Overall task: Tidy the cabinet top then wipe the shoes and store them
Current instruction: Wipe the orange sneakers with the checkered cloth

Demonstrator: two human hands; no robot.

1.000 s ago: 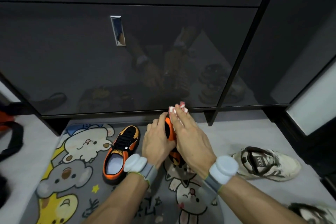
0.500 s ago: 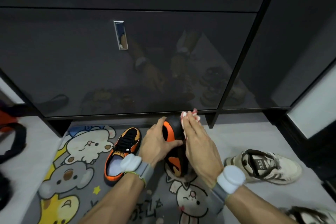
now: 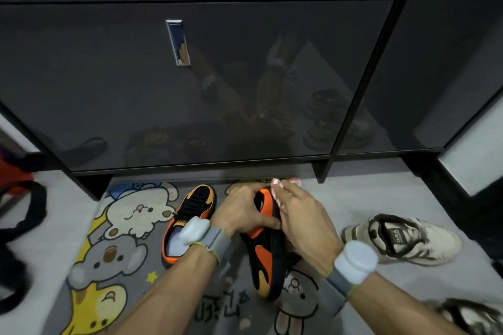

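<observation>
Tipped further onto its edge since a second ago, the orange-and-black shoe [image 3: 265,251] stands on the cartoon mat [image 3: 130,215] between both hands. Left hand [image 3: 243,215] grips its upper, fingers curled. Right hand [image 3: 303,221], fingers straight, presses a red-and-white cloth [image 3: 285,184] against its right flank.

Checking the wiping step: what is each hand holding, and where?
Left hand grips the orange-and-black shoe at its far end; right hand presses a cloth flat against it.
</observation>
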